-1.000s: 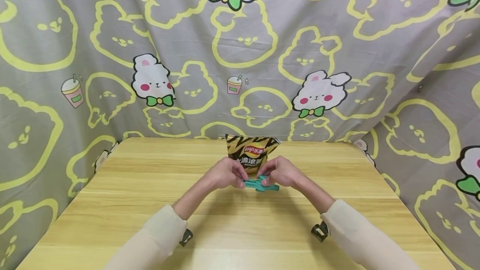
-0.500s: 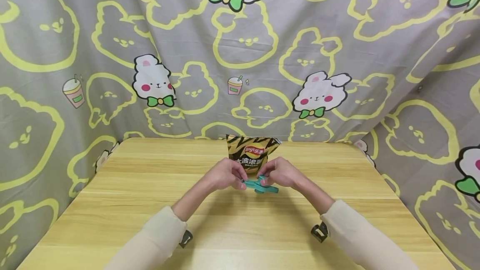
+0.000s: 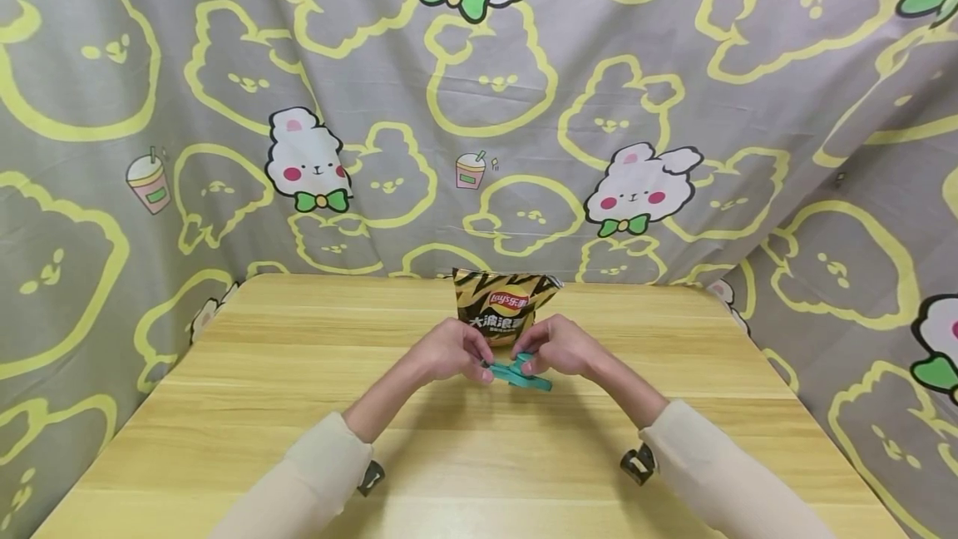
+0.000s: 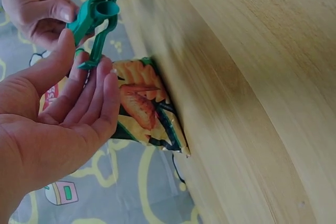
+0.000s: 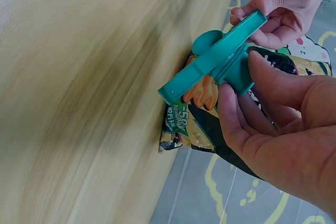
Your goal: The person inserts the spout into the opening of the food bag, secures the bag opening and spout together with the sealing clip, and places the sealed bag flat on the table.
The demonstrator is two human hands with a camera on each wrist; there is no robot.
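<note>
Patterned curtain (image 3: 524,140) beyond wooden table (image 3: 494,464), green clip (image 5: 207,66) in right hand (image 3: 557,345).

“Lay's” (with “乐事”) on bag (image 3: 503,303)

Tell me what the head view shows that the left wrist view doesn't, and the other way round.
Only the head view: the cream sleeves and the dark wrist devices.
Only the left wrist view: the wing-like food picture printed low on the chip bag.
Both: that bag, the left hand, the right hand, the teal tool, the wooden table and the patterned curtain.
</note>
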